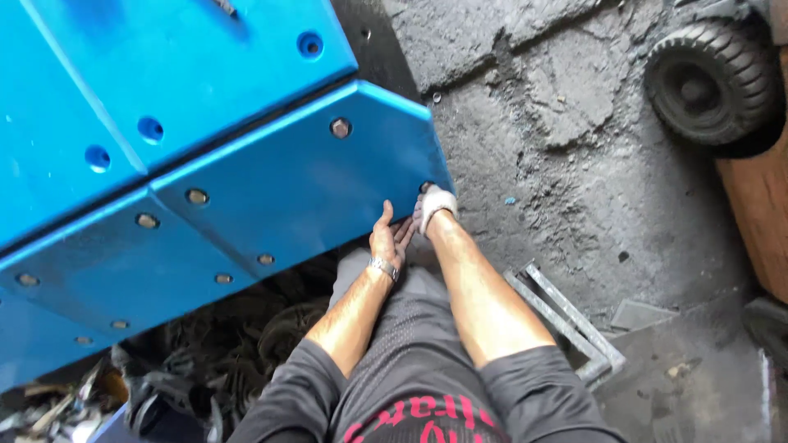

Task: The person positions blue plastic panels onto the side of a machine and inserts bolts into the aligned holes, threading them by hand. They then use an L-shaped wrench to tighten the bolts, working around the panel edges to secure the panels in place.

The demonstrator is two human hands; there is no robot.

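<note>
A large blue metal panel [304,184] with several bolts along its edges slopes across the left of the view. My right hand [433,205], in a white glove, presses at the panel's lower right corner, beside a corner bolt hole [425,187]. What its fingers hold is hidden. My left hand [387,236] is bare, with a metal wristwatch [383,267] on the wrist. Its palm is open and its fingers rest against the panel's lower edge, just left of the gloved hand. Both forearms reach forward over my grey shorts.
A second blue panel [164,74] with round holes lies above the first. A small black tyre [710,78] stands at the top right beside a wooden plank [759,213]. A grey metal frame [566,316] lies on the cracked concrete floor [574,148]. Dark scrap parts [222,353] are piled at the lower left.
</note>
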